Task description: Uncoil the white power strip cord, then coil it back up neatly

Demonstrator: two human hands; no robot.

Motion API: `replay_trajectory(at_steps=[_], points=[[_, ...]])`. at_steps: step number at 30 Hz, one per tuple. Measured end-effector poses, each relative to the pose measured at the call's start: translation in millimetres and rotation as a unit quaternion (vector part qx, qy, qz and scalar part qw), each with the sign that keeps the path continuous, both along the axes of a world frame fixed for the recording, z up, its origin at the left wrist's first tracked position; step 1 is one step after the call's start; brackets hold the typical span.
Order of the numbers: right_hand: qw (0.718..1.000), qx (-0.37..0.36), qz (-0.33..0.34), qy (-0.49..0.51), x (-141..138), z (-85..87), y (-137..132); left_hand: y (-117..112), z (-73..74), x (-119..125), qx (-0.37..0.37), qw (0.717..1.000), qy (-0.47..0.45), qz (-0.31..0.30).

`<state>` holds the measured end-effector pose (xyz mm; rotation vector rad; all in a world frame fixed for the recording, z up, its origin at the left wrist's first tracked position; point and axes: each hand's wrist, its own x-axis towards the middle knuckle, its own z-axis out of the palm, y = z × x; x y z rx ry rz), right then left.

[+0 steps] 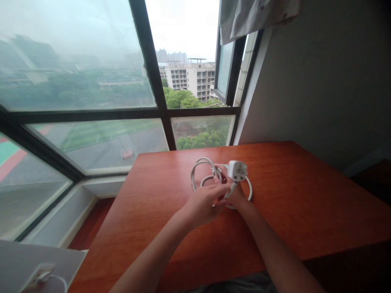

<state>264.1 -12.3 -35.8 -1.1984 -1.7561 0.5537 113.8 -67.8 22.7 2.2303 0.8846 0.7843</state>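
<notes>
A white power cord (193, 173) lies in loose loops above the wooden table, its white plug (237, 170) raised with the metal pins facing up and right. My left hand (203, 203) is closed with thumb and fingers around the cord just below the plug. Crossing behind it, my right hand (236, 196) reaches into the loops, and its fingers appear wrapped on the cord. The plug and my left hand hide much of my right hand. One loop of cord hangs around the right side of my right wrist.
The reddish-brown table (146, 215) extends beneath both arms. Behind it stand dark-framed windows (122, 116), with one pane (225, 69) swung open. A grey wall (320, 89) rises on the right. At lower left, a white socket (39, 276) has a cable plugged in.
</notes>
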Motion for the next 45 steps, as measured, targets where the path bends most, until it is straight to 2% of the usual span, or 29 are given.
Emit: replay_trajectory(at_steps=[2,4,9,13,17,19,24,26,32,37,40,42,45], points=[[1.000,0.001,-0.001,-0.008,0,2.2,0,-5,-2.7,6,0.061,0.996,0.064,-0.025],[1.000,0.001,-0.005,-0.028,1,5.6,0,-8,-6.5,11,0.089,0.989,0.107,-0.039],[0.999,0.006,0.000,-0.035,4,5.9,-1,-6,-11.6,8,0.107,0.977,0.175,-0.058],[1.000,0.006,0.001,-0.027,5,0.5,2,1,-9.7,-6,0.116,0.976,0.179,-0.047],[1.000,-0.027,0.006,-0.009,5,-0.1,4,10,-1.8,-23,0.061,0.988,0.141,-0.022],[0.999,-0.044,0.016,0.020,4,-0.3,5,13,3.5,-30,0.015,0.991,0.125,-0.033],[0.985,-0.101,0.054,0.129,1,-9.6,11,18,11.3,-46,-0.144,0.976,0.081,-0.140],[0.977,-0.122,0.073,0.157,1,-14.4,14,19,11.0,-50,-0.173,0.971,0.062,-0.156],[0.969,-0.129,0.105,0.184,5,-12.1,15,26,-0.5,-51,-0.139,0.988,-0.010,-0.061],[0.967,-0.125,0.116,0.189,8,-9.9,13,34,-13.4,-51,-0.236,0.957,-0.166,0.037],[0.958,-0.147,0.128,0.211,8,-11.8,14,37,-14.9,-54,-0.241,0.938,-0.222,0.110],[0.962,-0.143,0.110,0.204,7,-11.8,13,38,-13.2,-57,-0.248,0.934,-0.227,0.122],[0.971,-0.126,0.084,0.185,4,-9.5,11,36,-9.8,-61,-0.278,0.937,-0.181,0.107]])
